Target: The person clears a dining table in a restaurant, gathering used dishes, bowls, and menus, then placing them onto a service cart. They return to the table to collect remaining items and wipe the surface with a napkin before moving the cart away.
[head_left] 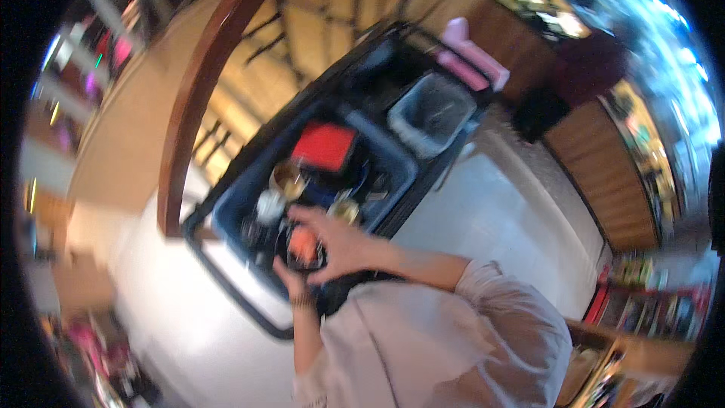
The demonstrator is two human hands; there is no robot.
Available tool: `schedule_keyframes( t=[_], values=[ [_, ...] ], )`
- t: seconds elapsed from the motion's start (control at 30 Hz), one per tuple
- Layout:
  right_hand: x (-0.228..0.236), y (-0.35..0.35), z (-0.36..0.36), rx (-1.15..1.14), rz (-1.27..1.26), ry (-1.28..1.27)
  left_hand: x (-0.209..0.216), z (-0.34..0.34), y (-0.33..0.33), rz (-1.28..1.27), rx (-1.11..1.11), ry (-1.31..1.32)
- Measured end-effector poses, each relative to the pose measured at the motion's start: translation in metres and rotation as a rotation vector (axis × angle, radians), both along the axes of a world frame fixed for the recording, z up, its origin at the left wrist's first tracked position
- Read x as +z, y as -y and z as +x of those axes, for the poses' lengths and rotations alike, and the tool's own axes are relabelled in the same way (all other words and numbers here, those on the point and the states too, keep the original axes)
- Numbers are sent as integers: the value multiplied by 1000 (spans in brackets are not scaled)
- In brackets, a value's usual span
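Note:
Both hands are over the near end of a blue-grey tub (404, 159) on a black cart. Between them is a dark, round bowl-like vessel (308, 263) with something orange-red (303, 244) in it, too blurred to name. My left hand (291, 279) is curled against its near left side. My right hand (340, 243) wraps it from the right, fingers reaching over the far rim. Just beyond my fingers, in the tub, lie a white rounded piece (270, 206), a brownish-gold round dish (288, 180) and a red square item (325, 146).
The black cart's handle (234, 298) loops out on the near left. A plastic-lined bin (430, 115) stands at its far end, with a pink object (472, 64) beyond. A curved wooden rail (198, 83) rises along the left. Wooden counters (604, 170) stand at right.

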State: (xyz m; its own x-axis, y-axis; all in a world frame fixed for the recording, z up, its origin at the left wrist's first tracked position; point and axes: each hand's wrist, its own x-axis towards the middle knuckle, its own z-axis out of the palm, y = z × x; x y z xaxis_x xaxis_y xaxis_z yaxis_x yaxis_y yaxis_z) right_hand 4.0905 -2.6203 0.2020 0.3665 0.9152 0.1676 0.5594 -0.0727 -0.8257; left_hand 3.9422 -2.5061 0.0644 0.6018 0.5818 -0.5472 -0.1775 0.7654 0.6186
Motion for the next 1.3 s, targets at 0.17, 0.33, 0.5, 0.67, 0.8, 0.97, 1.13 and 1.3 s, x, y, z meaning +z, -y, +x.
schedule_keyframes(
  t=[0.17,0.33,0.5,0.67,0.8,0.97,1.13,1.3],
  values=[
    [3,-3,-3,-7,70,-11,-83,-14,-1,166,95,-27],
    [4,-9,-10,5,31,-6,-153,-32,-22,710,-83,-170],
    [1,-8,-5,2,32,-14,-155,-14,-5,642,106,-269],
    [1,-8,-6,-11,85,35,-99,-1,0,480,128,-186],
    [1,-10,-7,-36,129,11,-62,0,-4,531,27,-207],
    [7,-12,-3,-47,175,11,-29,3,4,345,89,-153],
    [20,-12,24,-132,223,-22,-26,-10,-3,442,89,-185],
    [19,-10,56,-191,157,100,-20,-36,-8,348,181,-123]
  ],
)
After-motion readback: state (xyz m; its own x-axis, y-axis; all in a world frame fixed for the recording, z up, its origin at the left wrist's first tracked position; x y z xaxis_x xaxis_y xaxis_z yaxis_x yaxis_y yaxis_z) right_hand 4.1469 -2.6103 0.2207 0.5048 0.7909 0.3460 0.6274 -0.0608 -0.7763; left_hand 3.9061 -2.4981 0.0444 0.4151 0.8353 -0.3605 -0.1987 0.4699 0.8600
